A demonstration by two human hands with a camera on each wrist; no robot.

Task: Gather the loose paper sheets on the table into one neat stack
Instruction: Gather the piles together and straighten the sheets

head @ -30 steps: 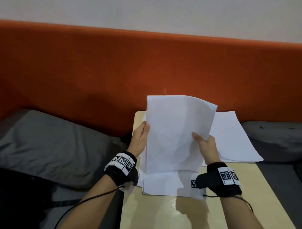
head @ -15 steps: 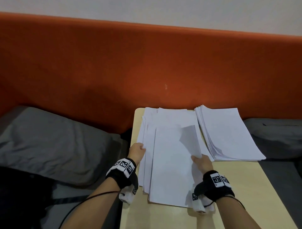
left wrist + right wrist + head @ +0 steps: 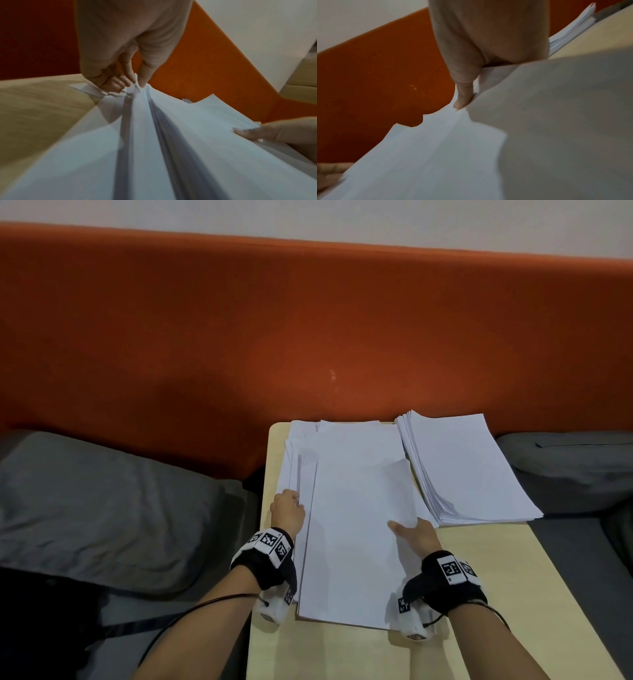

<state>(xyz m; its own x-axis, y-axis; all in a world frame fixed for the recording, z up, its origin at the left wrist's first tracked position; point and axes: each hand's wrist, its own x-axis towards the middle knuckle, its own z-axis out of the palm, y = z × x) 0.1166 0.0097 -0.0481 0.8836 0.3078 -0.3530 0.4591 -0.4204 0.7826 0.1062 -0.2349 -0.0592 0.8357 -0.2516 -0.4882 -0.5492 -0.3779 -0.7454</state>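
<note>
A spread pile of loose white sheets [image 3: 349,525] lies on the left half of the pale wooden table [image 3: 513,577]. My left hand [image 3: 287,510] pinches the pile's left edge, thumb above and fingers below [image 3: 137,82]. My right hand [image 3: 414,534] grips the right edge, its thumb [image 3: 464,97] pressing on top while a sheet's edge curls up beside it. The fingers under the paper are hidden. A thicker, squarer stack [image 3: 472,470] lies to the right, next to the loose pile.
The small table stands against an orange padded backrest [image 3: 308,337]. A grey pillow [image 3: 102,508] lies left of the table and a grey cushion [image 3: 565,467] on the right. Bare tabletop shows in front of both piles.
The bundle I held upright a second ago has come down flat onto the loose pile. Both hands have dropped with it and now grip its side edges.
</note>
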